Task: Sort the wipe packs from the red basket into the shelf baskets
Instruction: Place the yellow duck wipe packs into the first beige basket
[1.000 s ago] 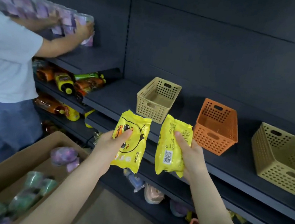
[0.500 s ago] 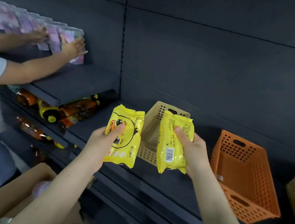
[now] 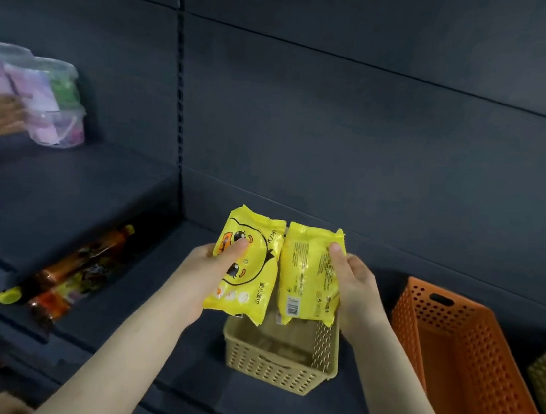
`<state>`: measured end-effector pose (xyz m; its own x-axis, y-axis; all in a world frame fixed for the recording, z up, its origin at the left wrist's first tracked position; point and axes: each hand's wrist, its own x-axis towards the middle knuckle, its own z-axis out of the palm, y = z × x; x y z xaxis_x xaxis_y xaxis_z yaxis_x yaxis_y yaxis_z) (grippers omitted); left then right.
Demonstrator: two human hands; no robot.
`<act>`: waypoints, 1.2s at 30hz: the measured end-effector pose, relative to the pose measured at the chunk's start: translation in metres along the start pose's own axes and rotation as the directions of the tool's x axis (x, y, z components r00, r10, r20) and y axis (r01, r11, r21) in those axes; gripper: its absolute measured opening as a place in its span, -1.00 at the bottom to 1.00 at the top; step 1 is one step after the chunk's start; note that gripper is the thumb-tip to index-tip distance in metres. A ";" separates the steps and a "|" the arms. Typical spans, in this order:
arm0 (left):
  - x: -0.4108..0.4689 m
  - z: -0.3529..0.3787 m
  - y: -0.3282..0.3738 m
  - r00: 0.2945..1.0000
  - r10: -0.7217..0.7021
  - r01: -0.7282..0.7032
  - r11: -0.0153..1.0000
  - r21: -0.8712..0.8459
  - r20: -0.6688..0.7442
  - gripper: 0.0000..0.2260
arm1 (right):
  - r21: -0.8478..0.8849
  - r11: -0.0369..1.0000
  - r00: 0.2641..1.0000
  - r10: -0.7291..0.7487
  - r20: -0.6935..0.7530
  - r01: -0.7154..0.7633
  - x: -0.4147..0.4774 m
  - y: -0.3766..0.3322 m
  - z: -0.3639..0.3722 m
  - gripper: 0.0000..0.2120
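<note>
Left hand [image 3: 201,277] grips duck-face pack [image 3: 251,274], right hand [image 3: 360,293] barcode pack [image 3: 305,279], over beige basket [image 3: 272,368]; orange basket [image 3: 471,369] beside.

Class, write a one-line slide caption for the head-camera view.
The left hand holds a duck-faced yellow wipe pack and the right hand a second yellow pack, both above the beige basket.
</note>
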<state>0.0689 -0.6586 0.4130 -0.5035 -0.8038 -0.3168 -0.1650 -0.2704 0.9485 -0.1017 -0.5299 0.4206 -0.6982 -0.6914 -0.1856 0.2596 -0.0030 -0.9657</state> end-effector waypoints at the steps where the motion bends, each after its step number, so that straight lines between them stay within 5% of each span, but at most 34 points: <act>1: 0.010 0.003 0.003 1.000 -0.009 0.009 1.000 0.009 0.022 -0.72 | 0.025 1.000 0.999 -0.006 -0.033 0.007 0.005 0.000 0.004 -0.67; 7: 0.046 0.014 0.018 0.994 0.030 -0.032 0.999 0.019 0.104 -0.68 | 0.235 0.972 0.985 0.033 -0.168 0.008 0.031 -0.003 0.014 -0.62; 17: 0.065 0.033 0.028 0.921 0.114 -0.169 0.979 0.117 0.374 -0.72 | 0.141 0.987 0.974 0.109 -0.200 -0.082 0.050 0.011 0.029 -0.63; 21: 0.070 0.041 0.024 0.942 0.089 -0.134 0.984 0.120 0.322 -0.69 | 0.135 0.984 0.957 0.147 -0.252 -0.116 0.058 0.018 0.035 -0.61; 27: 0.075 0.055 0.024 0.975 0.040 -0.062 0.994 0.094 0.220 -0.68 | -0.010 0.986 0.985 0.169 0.043 -0.169 0.059 0.027 0.027 -0.13; 32: 0.074 0.058 0.027 0.974 -0.008 -0.019 0.993 0.120 0.226 -0.61 | 0.154 0.977 0.982 0.122 0.143 -0.144 0.053 0.020 0.014 -0.38; 36: 0.075 0.053 0.029 0.983 -0.012 -0.008 0.994 0.105 0.182 -0.55 | 0.316 0.903 0.947 0.224 0.232 -0.291 0.051 0.017 -0.007 -0.40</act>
<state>-0.0184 -0.6989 0.4166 -0.6478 -0.6904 -0.3221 -0.2497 -0.2070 0.9459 -0.1375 -0.5604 0.3934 -0.4483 -0.8227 -0.3495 0.6484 -0.0302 -0.7607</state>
